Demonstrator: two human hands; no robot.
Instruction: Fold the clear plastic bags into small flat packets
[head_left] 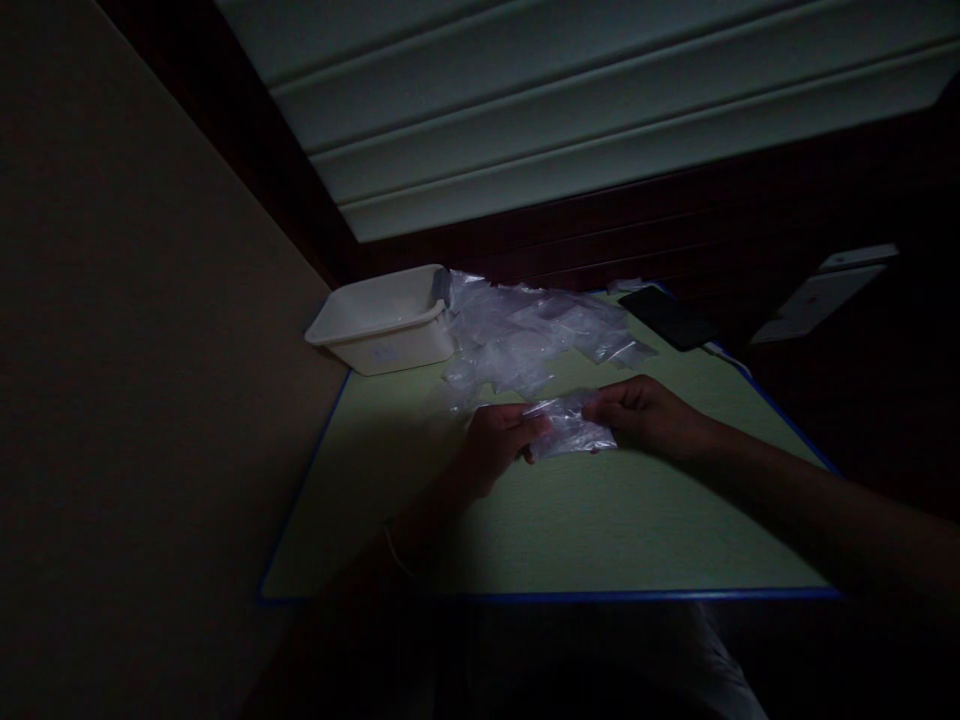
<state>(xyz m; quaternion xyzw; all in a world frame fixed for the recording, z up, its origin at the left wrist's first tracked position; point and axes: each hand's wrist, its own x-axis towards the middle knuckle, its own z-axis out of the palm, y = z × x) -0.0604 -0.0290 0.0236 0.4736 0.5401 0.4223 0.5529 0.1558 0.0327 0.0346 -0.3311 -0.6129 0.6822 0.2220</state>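
Both my hands hold one small clear plastic bag (pixel 570 430) just above the pale green table top (pixel 585 520). My left hand (pixel 499 440) pinches its left end with closed fingers. My right hand (pixel 645 412) grips its right end, fingers curled. The scene is dim and the bag's contents cannot be made out.
A heap of several more clear plastic bags (pixel 525 335) lies behind my hands. A white plastic tub (pixel 382 320) stands at the table's back left corner. A dark flat object (pixel 671 315) like a phone lies at the back right. A beige wall (pixel 135 350) runs along the left.
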